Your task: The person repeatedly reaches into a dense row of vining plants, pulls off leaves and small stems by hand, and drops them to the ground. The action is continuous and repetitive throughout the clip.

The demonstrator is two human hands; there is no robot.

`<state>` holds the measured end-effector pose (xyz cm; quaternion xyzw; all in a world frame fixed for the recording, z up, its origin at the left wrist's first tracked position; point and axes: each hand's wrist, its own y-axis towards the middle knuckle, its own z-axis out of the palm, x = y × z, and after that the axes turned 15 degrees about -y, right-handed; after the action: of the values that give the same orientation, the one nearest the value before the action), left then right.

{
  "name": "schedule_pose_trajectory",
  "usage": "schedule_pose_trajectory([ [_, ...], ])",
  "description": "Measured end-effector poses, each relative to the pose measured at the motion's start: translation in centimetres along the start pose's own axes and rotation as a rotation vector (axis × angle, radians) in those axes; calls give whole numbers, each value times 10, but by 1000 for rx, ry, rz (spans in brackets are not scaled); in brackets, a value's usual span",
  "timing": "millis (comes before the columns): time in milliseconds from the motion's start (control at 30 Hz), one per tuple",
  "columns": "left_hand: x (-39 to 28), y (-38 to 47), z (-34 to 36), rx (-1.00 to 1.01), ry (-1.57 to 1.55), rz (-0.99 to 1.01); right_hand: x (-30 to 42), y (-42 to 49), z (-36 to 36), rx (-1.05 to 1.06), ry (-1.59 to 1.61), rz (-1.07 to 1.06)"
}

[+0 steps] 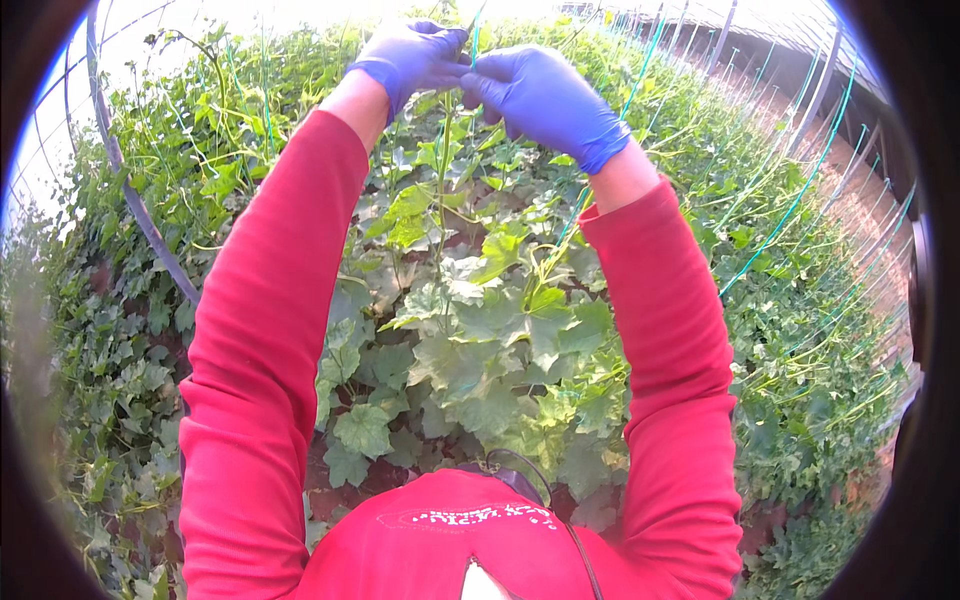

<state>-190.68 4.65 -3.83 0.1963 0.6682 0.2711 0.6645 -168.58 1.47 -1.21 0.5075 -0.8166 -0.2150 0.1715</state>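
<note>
Both my hands wear blue-purple gloves and are raised at the top of the view. My left hand [420, 60] has its fingertips together beside a green vine stem [445, 142]. Just to its right, my right hand [536, 97] pinches at a teal string [477, 34] that runs up out of view. The fingertips of the two hands meet near the stem and string. What exactly the left fingers hold is hidden. Below the hands, the climbing plant rises among broad lobed leaves [457, 360].
Dense leafy vines surround me on both sides. A curved metal pole [146, 217] stands at the left. Slanting teal strings [799, 191] rise from the vines at the right, beside a strip of bare soil [862, 195]. A thin black cable [585, 559] lies over the red top.
</note>
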Motion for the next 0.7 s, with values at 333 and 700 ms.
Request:
schedule_pose_trajectory([
  [333,-50,-52,52,-157,-43,117,-9,16,-2,-23,-409,-48],
  [700,-41,-39,35,-153,-87,178,-30,12,-7,-186,-171,55],
])
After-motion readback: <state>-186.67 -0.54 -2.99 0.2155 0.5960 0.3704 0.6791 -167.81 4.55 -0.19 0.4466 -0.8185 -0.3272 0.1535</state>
